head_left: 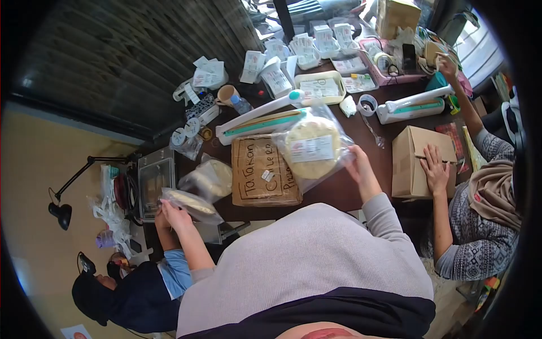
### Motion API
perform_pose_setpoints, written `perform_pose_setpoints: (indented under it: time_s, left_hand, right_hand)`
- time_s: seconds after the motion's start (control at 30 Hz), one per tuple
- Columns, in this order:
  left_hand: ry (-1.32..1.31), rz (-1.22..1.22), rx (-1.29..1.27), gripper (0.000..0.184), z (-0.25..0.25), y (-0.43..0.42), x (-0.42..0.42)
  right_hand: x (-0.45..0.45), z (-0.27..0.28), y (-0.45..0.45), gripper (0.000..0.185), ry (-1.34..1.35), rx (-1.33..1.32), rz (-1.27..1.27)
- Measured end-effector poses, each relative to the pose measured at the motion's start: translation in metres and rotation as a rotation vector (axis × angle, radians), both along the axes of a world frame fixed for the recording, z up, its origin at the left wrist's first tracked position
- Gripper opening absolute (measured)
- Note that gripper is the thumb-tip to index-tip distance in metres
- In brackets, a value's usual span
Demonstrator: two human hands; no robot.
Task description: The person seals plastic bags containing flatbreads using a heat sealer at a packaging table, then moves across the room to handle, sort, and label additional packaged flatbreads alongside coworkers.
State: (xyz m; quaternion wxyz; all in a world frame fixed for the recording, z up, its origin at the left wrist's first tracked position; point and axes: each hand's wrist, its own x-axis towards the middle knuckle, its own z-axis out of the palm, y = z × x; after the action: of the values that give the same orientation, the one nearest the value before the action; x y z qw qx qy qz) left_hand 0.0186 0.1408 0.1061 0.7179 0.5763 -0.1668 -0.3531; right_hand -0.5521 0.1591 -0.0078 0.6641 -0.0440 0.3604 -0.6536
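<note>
My right hand [355,165] grips the edge of a clear plastic bag with a pale round pizza base [312,160] inside and a white printed label on it. This bag is raised over the right side of a handwritten cardboard box [248,169]. On the left, my left hand [176,216] is closed on the end of another bagged pizza base [193,204], seen nearly edge-on. A third bagged pizza base [214,178] lies just behind it, left of the box. A co-worker's hand [161,219] is right beside my left hand and partly hidden by it.
Behind the box lies a long heat sealer [262,121]; a second sealer [411,110] is farther right. Stacks of labels [305,52] fill the table's back. At right, a co-worker's hand [436,169] rests on a carton [415,147]. A clear-lidded machine [157,179] stands left.
</note>
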Motion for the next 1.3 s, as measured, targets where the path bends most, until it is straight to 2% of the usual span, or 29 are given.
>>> perform_pose_setpoints:
  time_s: [0.03,0.13,0.23,0.27,0.3,0.37,0.43,0.47,0.57,0.6,0.63,0.7,0.8,0.9,0.93,1.0,1.03,1.07,1.1,1.17,1.3]
  left_hand:
    - [0.001,-0.034,-0.030,0.055,0.005,0.004,-0.005]
    - [-0.119,-0.132,-0.095,0.055,0.029,0.014,-0.001]
    - [-0.221,-0.066,-0.064,0.052,0.086,0.027,-0.031]
    - [-0.189,-0.167,-0.061,0.051,0.104,0.034,-0.040]
    - [-0.158,-0.264,-0.058,0.051,0.123,0.042,-0.049]
    - [-0.227,-0.538,-0.100,0.042,0.149,0.052,-0.078]
    - [-0.306,-0.729,-0.062,0.034,0.157,0.060,-0.101]
    - [-0.366,-0.899,-0.169,0.020,0.160,0.056,-0.126]
    - [-0.814,-1.502,-0.031,0.020,0.172,0.034,-0.163]
    - [-0.937,-1.579,-0.057,0.020,0.173,0.027,-0.183]
    - [-1.063,-1.654,-0.090,0.020,0.172,0.023,-0.206]
    - [-1.049,-1.708,-0.170,0.018,0.166,0.015,-0.236]
    - [-0.951,-1.675,-0.277,0.018,0.157,0.005,-0.259]
    - [-0.866,-1.608,-0.371,0.018,0.151,-0.001,-0.272]
    - [-0.887,-1.594,-0.404,0.017,0.150,-0.001,-0.275]
    - [-0.883,-1.550,-0.407,0.015,0.147,-0.007,-0.272]
    - [-0.834,-1.425,-0.493,0.016,0.142,-0.016,-0.267]
    - [-0.790,-1.292,-0.578,0.018,0.134,-0.028,-0.262]
    - [-0.748,-1.154,-0.662,0.020,0.127,-0.037,-0.254]
    - [-0.553,-0.778,-0.539,0.033,0.119,-0.054,-0.221]
    - [0.017,-1.005,-0.324,0.051,0.061,-0.069,-0.175]
  right_hand:
    - [-0.020,-0.037,0.014,0.023,0.038,0.053,-0.044]
    - [-0.047,-0.075,0.064,0.015,0.201,0.228,-0.228]
    - [-0.069,-0.117,0.103,0.008,0.638,0.512,-0.210]
    - [-0.071,-0.116,0.106,0.016,0.921,0.601,-0.162]
    - [-0.062,-0.102,0.107,0.019,1.614,0.520,-0.271]
    - [-0.040,-0.042,0.084,0.026,1.894,0.231,-0.393]
    - [-0.008,0.014,0.054,0.036,1.838,-0.046,-0.307]
    - [0.009,0.038,0.038,0.045,1.606,-0.301,-0.155]
    - [0.068,0.152,0.014,0.070,1.397,-0.861,0.260]
    - [0.081,0.180,0.017,0.072,1.476,-1.019,0.341]
    - [0.093,0.190,0.018,0.065,1.496,-1.129,0.388]
    - [0.100,0.198,0.021,0.051,1.512,-1.254,0.680]
    - [0.076,0.222,0.030,0.034,1.362,-0.890,1.044]
    - [0.071,0.228,0.054,0.027,1.480,-0.936,0.646]
    - [0.074,0.225,0.058,0.023,1.524,-0.886,0.632]
    - [0.078,0.216,0.052,0.021,1.402,-0.802,0.549]
    - [0.082,0.218,0.046,0.020,1.346,-0.765,0.508]
    - [0.082,0.230,0.044,0.019,1.354,-0.609,0.643]
    - [0.083,0.230,0.038,0.021,1.306,-0.604,0.576]
    - [0.081,0.227,0.025,0.024,1.206,-0.595,0.436]
    - [0.079,0.192,-0.002,0.033,0.717,-0.514,0.281]
